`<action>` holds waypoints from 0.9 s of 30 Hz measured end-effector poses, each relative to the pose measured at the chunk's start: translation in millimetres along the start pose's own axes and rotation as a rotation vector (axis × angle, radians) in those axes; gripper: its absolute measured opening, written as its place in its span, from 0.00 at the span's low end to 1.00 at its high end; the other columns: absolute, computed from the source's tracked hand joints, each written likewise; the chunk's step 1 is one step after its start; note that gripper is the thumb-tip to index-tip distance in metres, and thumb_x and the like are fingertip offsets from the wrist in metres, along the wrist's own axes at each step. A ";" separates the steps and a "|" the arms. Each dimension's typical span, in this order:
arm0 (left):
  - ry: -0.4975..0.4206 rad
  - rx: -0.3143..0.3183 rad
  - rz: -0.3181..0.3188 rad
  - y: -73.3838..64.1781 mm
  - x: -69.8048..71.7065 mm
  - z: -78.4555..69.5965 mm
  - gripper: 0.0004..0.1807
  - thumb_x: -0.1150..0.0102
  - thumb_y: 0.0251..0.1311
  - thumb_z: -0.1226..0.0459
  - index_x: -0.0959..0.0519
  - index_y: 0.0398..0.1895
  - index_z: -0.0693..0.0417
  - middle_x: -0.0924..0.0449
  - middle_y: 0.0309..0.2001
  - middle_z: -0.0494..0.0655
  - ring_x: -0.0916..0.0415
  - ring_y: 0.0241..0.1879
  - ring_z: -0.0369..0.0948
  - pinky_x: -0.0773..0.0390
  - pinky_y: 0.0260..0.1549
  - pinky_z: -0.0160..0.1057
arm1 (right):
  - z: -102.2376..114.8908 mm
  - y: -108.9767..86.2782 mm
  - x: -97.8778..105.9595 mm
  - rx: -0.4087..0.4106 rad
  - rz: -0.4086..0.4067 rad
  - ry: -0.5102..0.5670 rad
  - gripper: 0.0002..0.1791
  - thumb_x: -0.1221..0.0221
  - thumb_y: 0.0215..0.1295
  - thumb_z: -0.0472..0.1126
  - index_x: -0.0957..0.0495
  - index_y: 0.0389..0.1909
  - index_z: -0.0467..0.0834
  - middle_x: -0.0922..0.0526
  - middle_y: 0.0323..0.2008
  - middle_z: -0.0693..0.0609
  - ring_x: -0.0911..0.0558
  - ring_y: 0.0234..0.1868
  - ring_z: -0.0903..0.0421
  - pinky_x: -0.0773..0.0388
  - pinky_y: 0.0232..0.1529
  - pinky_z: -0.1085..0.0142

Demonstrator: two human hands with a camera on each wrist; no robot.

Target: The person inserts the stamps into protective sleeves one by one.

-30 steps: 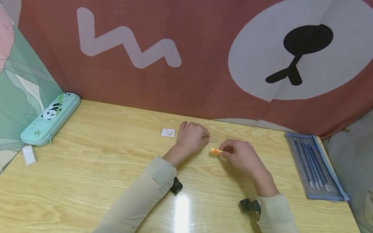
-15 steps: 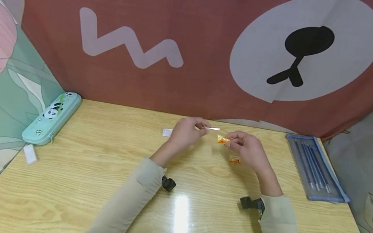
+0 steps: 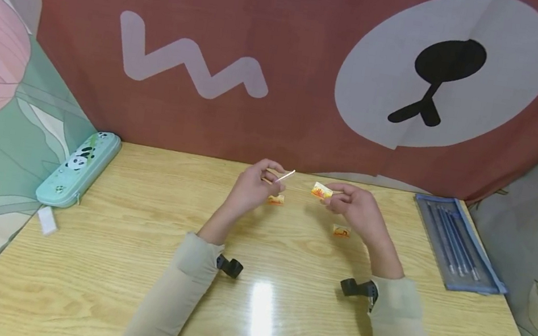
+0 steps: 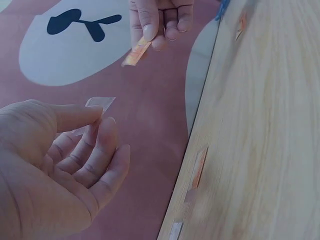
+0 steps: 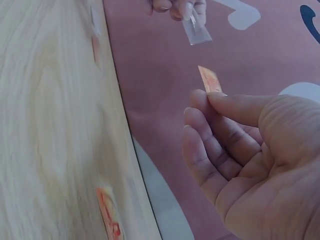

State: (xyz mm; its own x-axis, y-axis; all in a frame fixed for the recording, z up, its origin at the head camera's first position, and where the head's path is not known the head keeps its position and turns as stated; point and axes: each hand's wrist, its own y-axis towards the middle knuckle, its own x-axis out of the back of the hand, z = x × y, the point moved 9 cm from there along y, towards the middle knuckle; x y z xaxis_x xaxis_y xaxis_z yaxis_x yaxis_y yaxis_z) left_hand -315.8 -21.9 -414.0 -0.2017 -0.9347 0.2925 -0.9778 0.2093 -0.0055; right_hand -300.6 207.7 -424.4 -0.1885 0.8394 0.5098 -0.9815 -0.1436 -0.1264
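Note:
In the head view my left hand (image 3: 252, 188) is raised over the back of the table. Its thumb and fingertips pinch a small clear plastic piece (image 4: 102, 101), seen edge-on as a bright strip from the head. Across from it, my right hand (image 3: 357, 206) pinches a small flat yellow-and-orange printed piece (image 3: 321, 191) by one corner. The two held pieces are apart. A similar orange printed piece (image 3: 341, 231) lies on the table below the right hand. Another orange printed piece (image 3: 276, 199) shows partly behind the left hand. A small white card (image 4: 175, 230) lies beyond it in the left wrist view.
A mint pencil case (image 3: 77, 170) with a panda print lies at the back left, a small white block (image 3: 47, 220) beside it. A blue-edged clear pouch (image 3: 459, 243) of pencils lies at the right. A printed cloth (image 3: 192, 123) hangs behind the table (image 3: 130, 275).
My left hand has lifted and moved left with the clear piece, now hiding the white card in the head view. My right hand has raised its printed piece. The printed pieces on the table have become visible.

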 end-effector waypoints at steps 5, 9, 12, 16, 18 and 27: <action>0.022 0.003 0.031 -3.5 -2.8 5.6 0.11 0.37 0.65 0.66 0.19 0.50 0.53 0.17 0.41 0.48 0.17 0.39 0.48 0.15 0.42 0.54 | 4.7 0.3 -3.4 0.029 -0.012 0.075 0.20 0.48 0.71 0.36 0.22 0.62 0.44 0.13 0.48 0.36 0.15 0.49 0.41 0.17 0.55 0.47; 0.017 0.003 0.098 -5.8 -11.2 9.6 0.10 0.39 0.67 0.66 0.17 0.49 0.59 0.17 0.43 0.50 0.17 0.40 0.49 0.14 0.46 0.54 | 7.5 -1.3 -5.2 0.048 -0.020 0.097 0.20 0.50 0.74 0.36 0.24 0.64 0.42 0.16 0.50 0.32 0.16 0.49 0.37 0.17 0.53 0.46; -0.017 0.012 0.115 -6.6 -14.8 11.9 0.11 0.40 0.68 0.67 0.18 0.50 0.61 0.17 0.44 0.52 0.17 0.41 0.50 0.14 0.47 0.53 | 6.9 -2.5 -6.1 0.043 -0.022 0.102 0.20 0.50 0.75 0.36 0.25 0.64 0.41 0.17 0.50 0.31 0.17 0.49 0.37 0.17 0.52 0.47; -0.052 0.035 0.108 -7.2 -16.3 14.8 0.09 0.39 0.67 0.69 0.17 0.48 0.60 0.18 0.42 0.52 0.18 0.40 0.45 0.13 0.48 0.52 | 4.5 -3.2 -6.9 0.021 -0.028 0.090 0.18 0.49 0.75 0.37 0.22 0.61 0.39 0.15 0.50 0.34 0.16 0.47 0.43 0.16 0.53 0.49; -0.067 0.047 0.105 -7.6 -16.7 16.4 0.08 0.39 0.66 0.69 0.16 0.46 0.59 0.18 0.41 0.51 0.18 0.39 0.44 0.13 0.48 0.52 | 3.9 -3.1 -8.2 0.011 -0.028 0.082 0.17 0.46 0.74 0.39 0.20 0.58 0.38 0.14 0.49 0.38 0.15 0.47 0.46 0.16 0.53 0.49; -0.061 0.064 0.067 -6.7 -3.4 19.9 0.11 0.39 0.68 0.67 0.17 0.50 0.62 0.18 0.43 0.52 0.19 0.43 0.50 0.14 0.50 0.54 | 10.1 -0.2 -16.1 0.050 -0.061 -0.008 0.14 0.43 0.73 0.41 0.16 0.51 0.38 0.12 0.44 0.44 0.15 0.44 0.47 0.15 0.45 0.57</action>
State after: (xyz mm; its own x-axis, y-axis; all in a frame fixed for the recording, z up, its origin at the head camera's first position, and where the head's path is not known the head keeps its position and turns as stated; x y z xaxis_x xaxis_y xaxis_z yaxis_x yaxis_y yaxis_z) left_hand -309.7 -25.8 -434.0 -0.2683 -0.9354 0.2304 -0.9631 0.2554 -0.0844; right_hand -297.7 188.9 -424.1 -0.1285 0.8429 0.5225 -0.9916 -0.1184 -0.0527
